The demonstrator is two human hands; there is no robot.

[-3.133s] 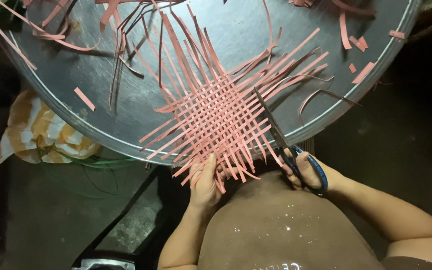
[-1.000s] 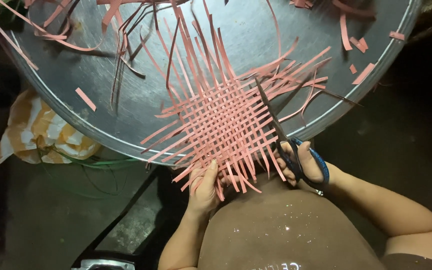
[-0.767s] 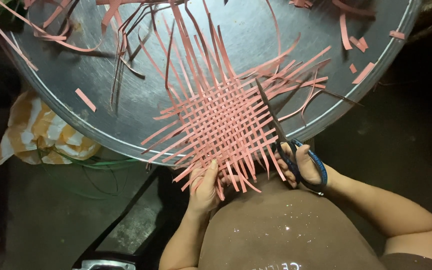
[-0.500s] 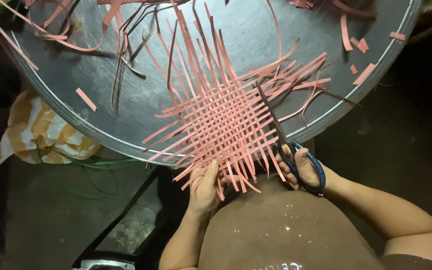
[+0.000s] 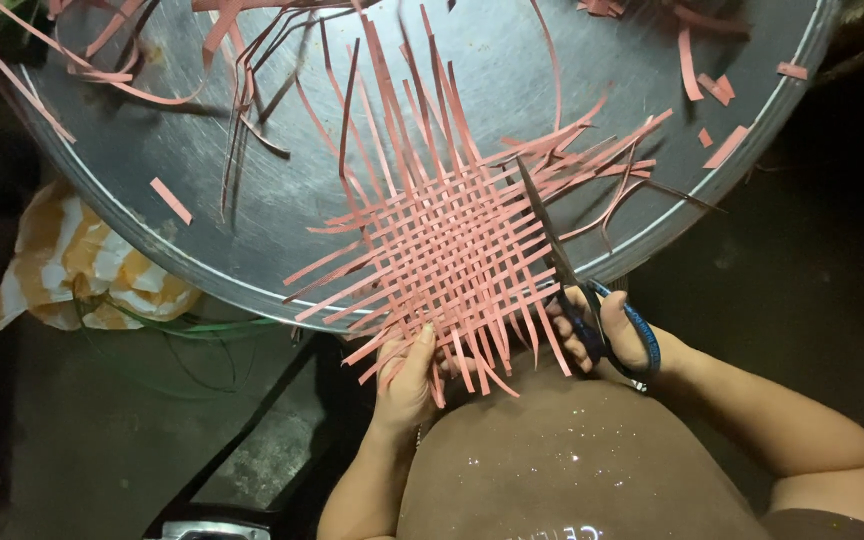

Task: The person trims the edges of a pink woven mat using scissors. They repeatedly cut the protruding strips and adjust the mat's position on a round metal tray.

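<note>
Loosely woven pink strip mat (image 5: 452, 250)

Your woven mat (image 5: 452, 250) was pink, your scissors (image 5: 592, 310) blue-handled, the round tray (image 5: 202, 200) grey, the cloth (image 5: 82, 260) orange-and-white striped.

A flat woven mat of thin pink strips (image 5: 452, 255) is lying on the round metal worktop (image 5: 252, 190) at its near edge, its lattice turned like a diamond, with loose strip ends fanning out on every side and the nearest ends hanging past the rim. A pair of scissors with blue handles (image 5: 577, 290) is lying along the mat's right side, its dark blades closed and pointing away toward the middle of the worktop, its handles sticking out beyond the near edge.
</note>
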